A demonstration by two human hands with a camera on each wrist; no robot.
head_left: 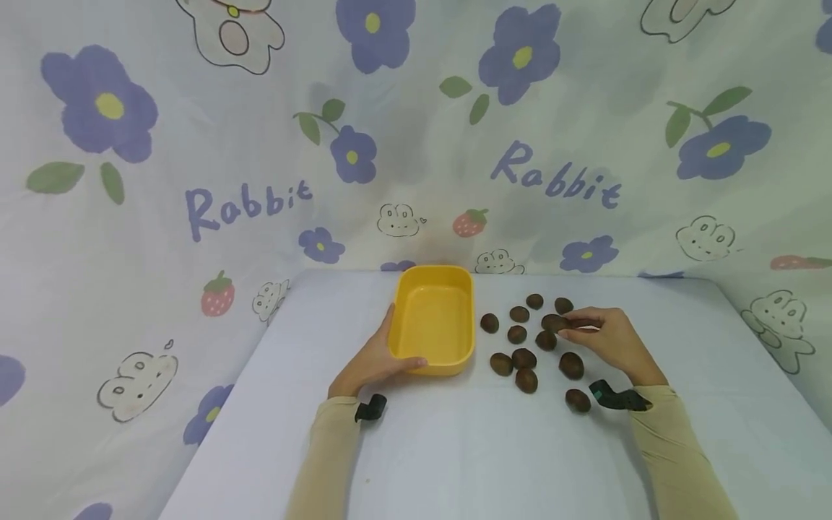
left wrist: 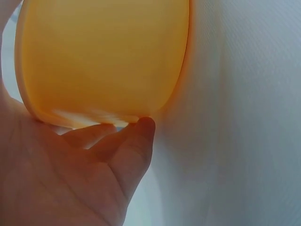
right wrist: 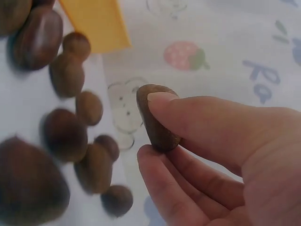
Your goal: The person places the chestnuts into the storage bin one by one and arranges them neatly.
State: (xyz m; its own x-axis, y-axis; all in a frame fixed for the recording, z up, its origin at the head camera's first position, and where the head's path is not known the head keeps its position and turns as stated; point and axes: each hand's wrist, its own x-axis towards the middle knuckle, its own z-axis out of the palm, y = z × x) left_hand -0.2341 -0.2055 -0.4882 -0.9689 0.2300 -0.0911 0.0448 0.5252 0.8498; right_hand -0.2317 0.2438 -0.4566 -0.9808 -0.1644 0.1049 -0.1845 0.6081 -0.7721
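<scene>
A yellow rectangular tub [head_left: 432,318] stands on the white table, and nothing lies inside it. My left hand [head_left: 377,361] grips its left side and near corner, the thumb along the near rim; in the left wrist view the fingers [left wrist: 134,155] curl against the yellow wall. With thumb and fingertips my right hand [head_left: 607,336] pinches one brown chestnut [right wrist: 157,117], held above the others in the right wrist view. Several loose chestnuts [head_left: 523,359] are spread between the tub and my right hand.
Behind the table hangs a white cloth [head_left: 429,144] printed with flowers, rabbits and strawberries. One chestnut [head_left: 578,401] lies nearest to me, close to the right wrist's black strap [head_left: 617,397]. The table's far edge runs just behind the tub.
</scene>
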